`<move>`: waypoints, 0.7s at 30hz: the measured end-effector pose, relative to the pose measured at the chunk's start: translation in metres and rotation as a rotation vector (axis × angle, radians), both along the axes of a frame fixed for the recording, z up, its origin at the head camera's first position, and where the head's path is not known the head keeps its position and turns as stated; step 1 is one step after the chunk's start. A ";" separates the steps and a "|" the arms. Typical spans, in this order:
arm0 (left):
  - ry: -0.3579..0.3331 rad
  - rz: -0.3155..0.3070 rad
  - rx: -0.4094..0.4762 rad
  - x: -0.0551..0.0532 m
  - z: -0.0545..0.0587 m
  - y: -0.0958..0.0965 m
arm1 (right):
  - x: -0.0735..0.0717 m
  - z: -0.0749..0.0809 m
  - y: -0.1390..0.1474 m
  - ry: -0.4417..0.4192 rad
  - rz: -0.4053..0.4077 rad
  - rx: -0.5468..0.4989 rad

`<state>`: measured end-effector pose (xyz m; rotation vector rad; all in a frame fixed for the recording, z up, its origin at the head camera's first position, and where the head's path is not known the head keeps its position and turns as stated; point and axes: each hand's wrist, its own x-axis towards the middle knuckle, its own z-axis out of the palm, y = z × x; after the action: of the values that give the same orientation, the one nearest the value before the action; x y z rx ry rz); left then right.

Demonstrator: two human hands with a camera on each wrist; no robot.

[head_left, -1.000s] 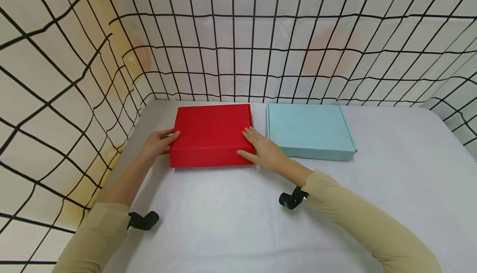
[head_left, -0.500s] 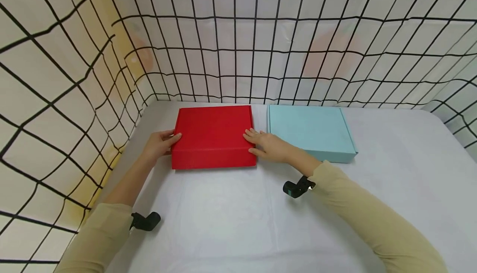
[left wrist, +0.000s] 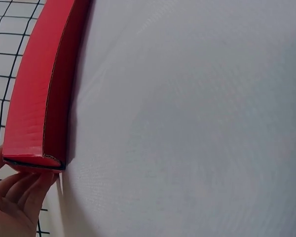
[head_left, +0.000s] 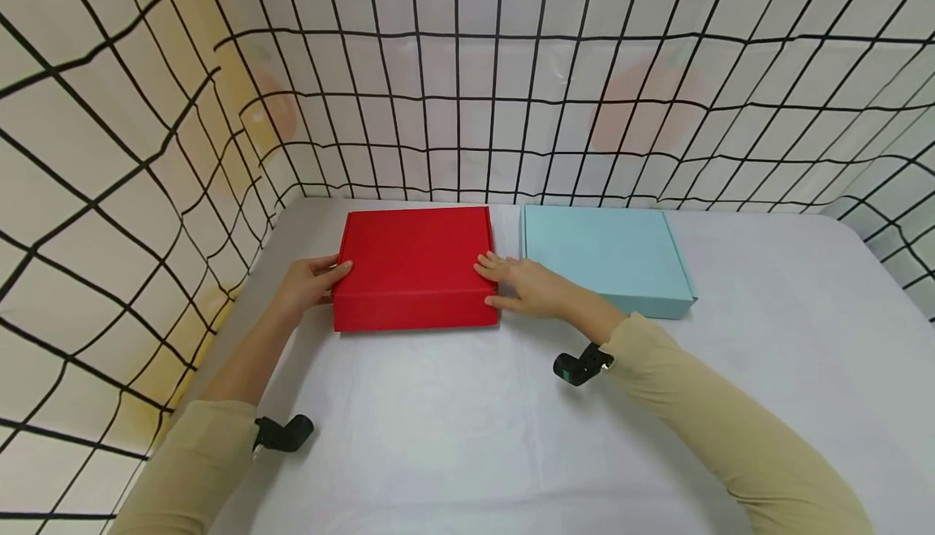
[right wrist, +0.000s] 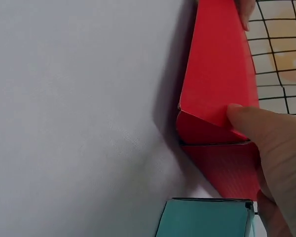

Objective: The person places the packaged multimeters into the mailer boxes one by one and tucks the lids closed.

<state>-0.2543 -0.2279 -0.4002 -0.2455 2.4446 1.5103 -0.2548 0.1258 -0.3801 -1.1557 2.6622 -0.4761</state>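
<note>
A red cardboard box (head_left: 416,255) lies with its lid closed on the white-covered table, its long front face toward me. At its left end my left hand (head_left: 307,283) grips the edge, thumb over the top and the other fingers (left wrist: 32,197) against the side in the left wrist view. My right hand (head_left: 533,287) rests at the opposite end, fingers fairly straight over the right edge. Its thumb (right wrist: 246,116) lies on the red cardboard near the front corner; most other fingers are hidden in the right wrist view. A light blue box (head_left: 602,251) lies just right of the red one.
Black wire grid panels (head_left: 504,113) stand along the back and left of the table (head_left: 424,429). The right forearm overlaps the blue box's front edge in the head view. Both wrists carry small black cameras (head_left: 580,364).
My right hand has shifted slightly right and away from me, its thumb sliding toward the box's right end. The left hand and both boxes stay nearly in place.
</note>
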 end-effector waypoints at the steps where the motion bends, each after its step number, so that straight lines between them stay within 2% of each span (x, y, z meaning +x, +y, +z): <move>1: -0.004 0.004 0.002 0.000 0.000 0.000 | 0.000 0.000 0.000 0.001 0.000 0.002; 5: -0.030 0.021 0.031 0.001 0.001 -0.001 | 0.001 -0.001 -0.001 0.037 -0.006 0.006; 12: -0.079 0.066 0.079 0.003 0.005 -0.001 | 0.005 -0.005 -0.005 0.151 -0.044 0.010; 21: -0.074 0.061 0.097 0.003 0.003 -0.002 | 0.006 -0.003 -0.004 0.157 -0.028 0.053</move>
<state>-0.2518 -0.2296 -0.3970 -0.3535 2.3198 1.6106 -0.2492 0.1215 -0.3835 -1.1874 2.8091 -0.3300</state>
